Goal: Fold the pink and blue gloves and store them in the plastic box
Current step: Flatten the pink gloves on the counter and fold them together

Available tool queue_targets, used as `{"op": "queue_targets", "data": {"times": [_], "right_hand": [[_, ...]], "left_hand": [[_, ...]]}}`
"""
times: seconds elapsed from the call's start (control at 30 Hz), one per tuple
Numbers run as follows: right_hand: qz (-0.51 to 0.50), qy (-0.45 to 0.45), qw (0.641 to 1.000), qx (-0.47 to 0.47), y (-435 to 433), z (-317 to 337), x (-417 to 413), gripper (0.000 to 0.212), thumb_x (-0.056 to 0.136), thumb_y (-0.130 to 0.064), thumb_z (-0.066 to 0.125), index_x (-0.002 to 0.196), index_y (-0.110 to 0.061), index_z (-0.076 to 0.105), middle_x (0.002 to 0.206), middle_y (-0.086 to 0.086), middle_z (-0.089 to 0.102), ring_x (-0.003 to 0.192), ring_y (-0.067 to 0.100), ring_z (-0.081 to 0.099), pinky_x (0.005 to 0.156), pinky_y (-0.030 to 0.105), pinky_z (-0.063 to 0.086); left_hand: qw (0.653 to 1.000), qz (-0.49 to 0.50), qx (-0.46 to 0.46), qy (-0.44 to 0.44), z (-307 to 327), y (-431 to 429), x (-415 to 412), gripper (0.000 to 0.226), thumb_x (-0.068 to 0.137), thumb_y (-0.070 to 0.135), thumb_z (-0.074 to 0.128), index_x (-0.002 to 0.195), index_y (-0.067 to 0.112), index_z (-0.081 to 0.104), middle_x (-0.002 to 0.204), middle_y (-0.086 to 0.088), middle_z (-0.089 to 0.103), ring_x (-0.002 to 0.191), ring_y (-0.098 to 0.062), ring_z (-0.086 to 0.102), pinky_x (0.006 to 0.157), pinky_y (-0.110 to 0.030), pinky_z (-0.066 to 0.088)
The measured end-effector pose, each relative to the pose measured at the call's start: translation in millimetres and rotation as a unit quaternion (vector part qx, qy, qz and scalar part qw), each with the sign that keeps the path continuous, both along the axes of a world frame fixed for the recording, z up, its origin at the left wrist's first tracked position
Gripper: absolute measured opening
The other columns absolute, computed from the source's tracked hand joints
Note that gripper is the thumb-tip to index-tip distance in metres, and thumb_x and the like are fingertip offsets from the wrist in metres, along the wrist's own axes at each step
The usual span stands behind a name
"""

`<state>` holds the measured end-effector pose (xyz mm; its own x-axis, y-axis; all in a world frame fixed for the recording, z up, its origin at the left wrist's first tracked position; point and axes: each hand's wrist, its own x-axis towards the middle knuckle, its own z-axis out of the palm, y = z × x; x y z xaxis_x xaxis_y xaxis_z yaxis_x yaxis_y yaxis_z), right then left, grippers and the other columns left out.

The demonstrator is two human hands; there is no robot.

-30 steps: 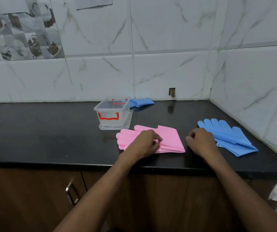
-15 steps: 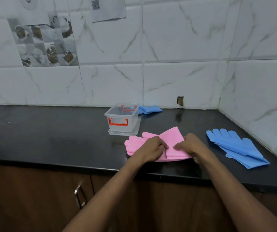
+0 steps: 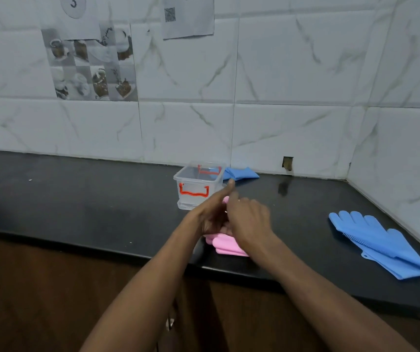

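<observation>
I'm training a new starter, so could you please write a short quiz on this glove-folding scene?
1. True or false: the plastic box already holds a pink glove.
2. Which lies nearest the right-hand wall? A) pink gloves B) blue gloves C) plastic box
3. Fill in: both hands are working on the ____ gloves.

Key: 1 false, it looks empty; 2 B; 3 pink, under the left hand and right hand.

On the table (image 3: pixel 102 199), the plastic box (image 3: pixel 198 185) stands near the back wall, with a folded glove (image 3: pixel 242 173) just behind it to the right. In front of the box, near the table's front edge, lie the folded gloves (image 3: pixel 225 246) under both hands. Well to the right, by the side wall, lies another pair of gloves (image 3: pixel 379 243).
</observation>
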<state>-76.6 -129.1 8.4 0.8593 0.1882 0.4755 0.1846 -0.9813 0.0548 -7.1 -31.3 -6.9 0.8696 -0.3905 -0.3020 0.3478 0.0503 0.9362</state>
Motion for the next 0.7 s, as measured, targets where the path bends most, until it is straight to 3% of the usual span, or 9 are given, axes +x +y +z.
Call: {"op": "queue_targets", "data": {"times": [0.07,0.13,0.27,0.37,0.43,0.53,0.6,0.7], "right_hand": [[0.010,-0.013,1.000,-0.016,3,-17,-7,0.047,0.097,-0.018,0.045,0.139,0.000,0.034,0.117,0.014,0.062,0.105,0.031,0.059,0.075,0.036,0.043],[0.005,-0.013,1.000,-0.025,-4,-33,-12,0.041,0.095,-0.014,0.042,0.135,-0.004,0.039,0.122,0.013,0.058,0.108,0.030,0.054,0.081,0.036,0.043],[0.001,0.010,1.000,0.006,-23,-49,-18,0.038,0.093,-0.015,0.042,0.132,-0.015,0.043,0.127,0.007,0.053,0.110,0.026,0.050,0.084,0.034,0.042],[0.034,0.066,0.997,-0.004,-29,-62,-21,0.049,0.096,-0.011,0.039,0.144,-0.014,0.032,0.144,0.011,0.044,0.129,0.028,0.043,0.099,0.037,0.039],[0.052,0.105,0.992,-0.034,-28,-66,-21,0.060,0.099,-0.010,0.039,0.153,-0.010,0.013,0.158,0.017,0.021,0.146,0.030,0.022,0.117,0.041,0.022],[0.083,0.142,0.984,-0.074,-23,-67,-22,0.066,0.100,-0.014,0.034,0.153,-0.006,-0.005,0.162,0.018,-0.002,0.150,0.031,-0.002,0.121,0.047,0.001],[0.106,0.150,0.978,-0.095,-22,-70,-25,0.069,0.098,-0.022,0.030,0.152,-0.005,-0.009,0.162,0.018,-0.008,0.149,0.032,-0.009,0.120,0.049,-0.006],[0.121,0.174,0.974,-0.081,-24,-70,-28,0.072,0.097,-0.032,0.030,0.153,-0.006,-0.005,0.162,0.018,-0.008,0.149,0.032,-0.010,0.120,0.048,-0.009]], "left_hand": [[0.998,0.029,0.064,0.002,4,-1,3,0.040,0.084,0.050,0.067,0.090,0.010,0.066,0.088,-0.011,0.071,0.087,-0.024,0.066,0.087,-0.039,0.053],[0.985,0.082,0.147,-0.035,7,-2,8,0.025,0.085,0.028,0.071,0.092,0.006,0.065,0.095,-0.014,0.071,0.088,-0.024,0.067,0.087,-0.037,0.054],[0.969,0.139,0.181,-0.090,14,-3,16,0.025,0.086,0.003,0.068,0.109,-0.006,0.066,0.102,-0.019,0.070,0.086,-0.027,0.067,0.082,-0.038,0.058],[0.958,0.136,0.240,-0.076,7,-4,18,0.024,0.089,0.000,0.061,0.112,-0.003,0.068,0.109,-0.018,0.069,0.099,-0.030,0.065,0.093,-0.041,0.054],[0.946,0.158,0.263,-0.109,-3,-5,17,0.015,0.088,0.000,0.060,0.100,0.001,0.070,0.101,-0.014,0.068,0.094,-0.026,0.063,0.089,-0.036,0.053],[0.924,0.202,0.259,-0.197,-18,-6,17,0.015,0.088,-0.003,0.055,0.088,0.007,0.067,0.090,-0.012,0.061,0.087,-0.023,0.057,0.079,-0.034,0.049],[0.894,0.228,0.290,-0.253,-27,-9,16,0.018,0.090,0.001,0.055,0.101,0.004,0.069,0.102,-0.011,0.066,0.096,-0.022,0.060,0.082,-0.030,0.048],[0.818,0.266,0.348,-0.374,-32,-14,11,0.023,0.091,0.005,0.058,0.111,0.008,0.069,0.116,-0.008,0.065,0.107,-0.020,0.059,0.086,-0.021,0.041]]}}
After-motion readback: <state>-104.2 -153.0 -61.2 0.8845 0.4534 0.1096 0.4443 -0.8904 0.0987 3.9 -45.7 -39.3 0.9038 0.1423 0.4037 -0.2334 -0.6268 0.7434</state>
